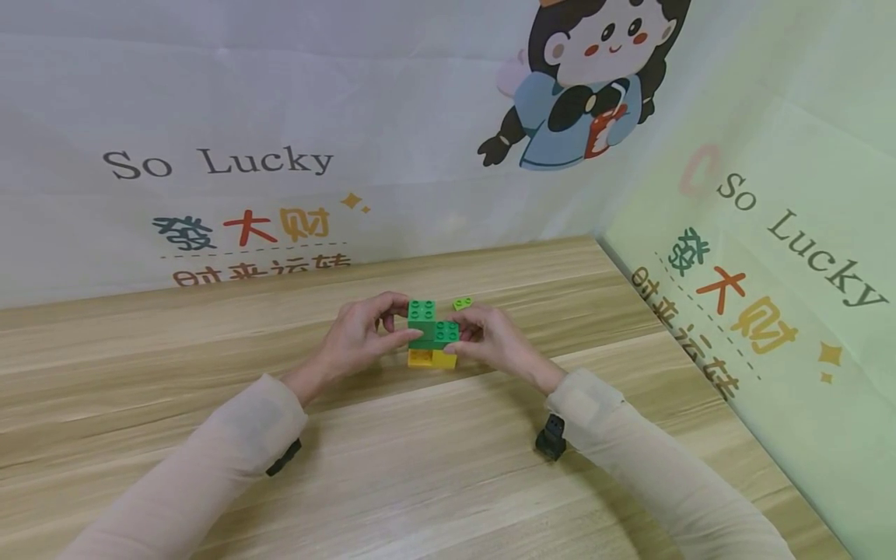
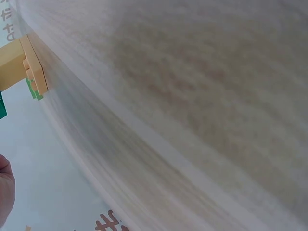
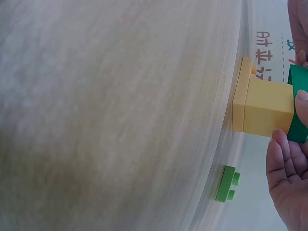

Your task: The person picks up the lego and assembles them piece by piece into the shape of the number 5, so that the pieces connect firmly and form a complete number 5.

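A small toy brick stack stands on the table between the hands. At its base is a flat yellow brick (image 3: 239, 98), with a taller yellow brick (image 3: 269, 106) on it. Above lies a lower green brick (image 1: 446, 336), and an upper green brick (image 1: 421, 311) sits on its left part. My left hand (image 1: 364, 330) pinches the upper green brick from the left, its thumb across the front. From the right, my right hand (image 1: 493, 340) holds the lower green brick's end; its fingertips (image 3: 278, 137) are beside the taller yellow brick. The left wrist view catches only part of the left hand (image 2: 6, 192).
A light green two-stud brick (image 1: 463, 302) lies on the wooden table (image 1: 392, 467) just behind the right hand. Printed cloth walls (image 1: 420, 140) rise along the back and right table edges. Black wrist cameras (image 1: 551, 437) hang below the sleeves.
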`<move>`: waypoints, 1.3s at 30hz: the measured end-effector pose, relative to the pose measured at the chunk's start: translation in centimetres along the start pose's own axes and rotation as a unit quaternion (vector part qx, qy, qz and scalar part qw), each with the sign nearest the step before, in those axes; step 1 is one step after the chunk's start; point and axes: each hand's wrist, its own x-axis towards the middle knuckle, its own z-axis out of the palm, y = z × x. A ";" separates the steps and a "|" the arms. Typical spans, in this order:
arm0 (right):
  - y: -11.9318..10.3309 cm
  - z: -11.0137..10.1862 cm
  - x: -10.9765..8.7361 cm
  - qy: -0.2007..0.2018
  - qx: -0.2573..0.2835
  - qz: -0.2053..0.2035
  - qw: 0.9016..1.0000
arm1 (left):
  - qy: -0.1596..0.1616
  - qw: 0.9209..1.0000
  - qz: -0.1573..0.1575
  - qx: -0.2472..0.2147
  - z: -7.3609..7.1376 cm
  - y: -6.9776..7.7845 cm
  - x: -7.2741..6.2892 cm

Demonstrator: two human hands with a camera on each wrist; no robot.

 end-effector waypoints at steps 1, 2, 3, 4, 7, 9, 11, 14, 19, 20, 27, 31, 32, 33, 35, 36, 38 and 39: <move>0.0 0.0 0.0 0.000 0.001 0.000 1.000 | -0.001 1.000 0.001 0.001 0.0 0.0 0.0; 0.0 0.0 0.0 0.000 0.002 0.000 1.000 | -0.002 1.000 0.001 0.001 0.0 0.1 0.0; 0.0 0.0 0.0 0.000 0.002 0.000 1.000 | -0.003 1.000 0.001 0.002 0.0 0.1 0.1; 0.0 0.0 0.0 0.000 0.002 0.000 1.000 | -0.004 1.000 0.002 0.003 0.0 0.1 0.1; 0.1 0.0 0.0 0.000 0.002 0.000 1.000 | -0.006 1.000 0.008 0.008 -0.1 0.2 0.1; 0.1 0.0 -0.1 0.001 0.001 -0.002 1.000 | -0.008 1.000 0.017 0.014 -0.2 0.2 0.1; 0.1 0.1 -0.1 0.001 0.001 -0.004 1.000 | -0.011 0.999 0.028 0.021 -0.3 0.2 0.1; 0.0 0.1 -0.1 0.002 0.002 -0.006 1.000 | -0.015 0.999 0.040 0.033 -0.4 0.2 0.2; 0.0 0.1 -0.2 0.003 0.001 -0.007 1.000 | -0.018 0.998 0.047 0.033 -0.4 0.2 0.2; 0.0 0.1 -0.2 0.003 0.001 -0.007 1.000 | -0.018 0.998 0.047 0.030 -0.4 0.2 0.2; 0.0 0.1 -0.1 0.004 -0.004 -0.007 1.000 | -0.021 0.998 0.051 0.027 -0.5 0.2 0.3; -0.1 0.0 -0.1 0.005 -0.004 -0.007 1.000 | -0.024 0.998 0.052 0.028 -0.5 0.3 0.4; -0.2 0.0 -0.1 0.005 -0.004 -0.007 1.000 | -0.024 0.998 0.052 0.028 -0.5 0.3 0.4; -0.2 0.0 -0.1 0.005 -0.003 -0.007 1.000 | -0.025 0.998 0.051 0.027 -0.5 0.3 0.4; -0.2 0.0 -0.1 0.006 -0.004 -0.008 1.000 | -0.027 0.998 0.049 0.029 -0.5 0.3 0.4; -0.2 0.0 -0.1 0.007 -0.004 -0.008 1.000 | -0.028 0.998 0.047 0.029 -0.5 0.3 0.4; -0.2 0.0 -0.1 0.008 -0.004 -0.007 1.000 | -0.030 0.998 0.045 0.034 -0.5 0.4 0.4; -0.2 0.0 -0.2 0.008 -0.002 -0.006 1.000 | -0.032 0.998 0.043 0.035 -0.5 0.4 0.5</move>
